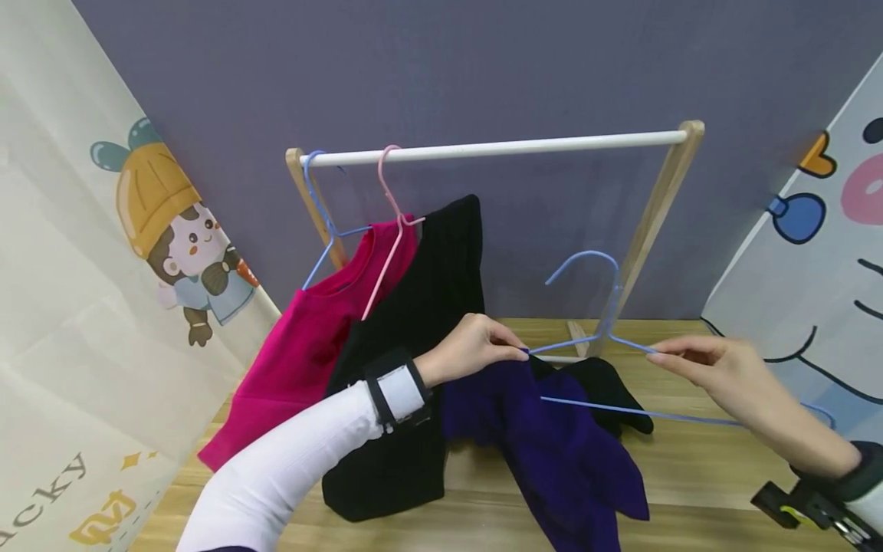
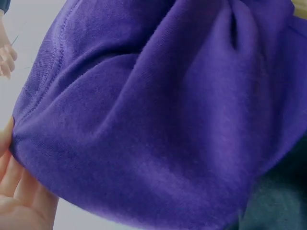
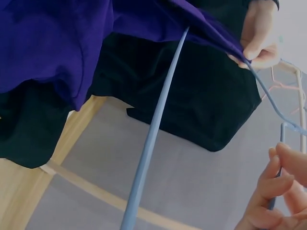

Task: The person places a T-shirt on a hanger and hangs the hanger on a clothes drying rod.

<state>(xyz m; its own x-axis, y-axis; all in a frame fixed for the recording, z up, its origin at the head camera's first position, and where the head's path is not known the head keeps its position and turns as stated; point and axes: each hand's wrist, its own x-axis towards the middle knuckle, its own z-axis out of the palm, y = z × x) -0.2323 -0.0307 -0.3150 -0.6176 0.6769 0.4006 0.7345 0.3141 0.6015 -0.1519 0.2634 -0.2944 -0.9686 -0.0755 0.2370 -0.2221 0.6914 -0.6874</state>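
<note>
My left hand (image 1: 476,349) pinches the edge of a purple garment (image 1: 552,452) where the left arm of a blue hanger (image 1: 610,307) enters it. The hanger's hook points up, and its bottom bar (image 3: 156,120) runs out of the cloth toward the right. Between thumb and fingers, my right hand (image 1: 724,376) pinches the hanger's other arm, near the neck. Purple cloth fills most of the left wrist view, its stitched edge (image 2: 57,52) rising from the left fingertips (image 2: 5,136). The garment hangs down in folds in front of the rack.
A rack with a white rail (image 1: 524,146) and wooden legs (image 1: 655,203) stands behind. On its left end hang a magenta top (image 1: 310,337) on a blue hanger and a black garment (image 1: 421,307) on a pink hanger (image 1: 389,192). Black cloth (image 1: 614,387) lies on the wooden surface (image 1: 690,475).
</note>
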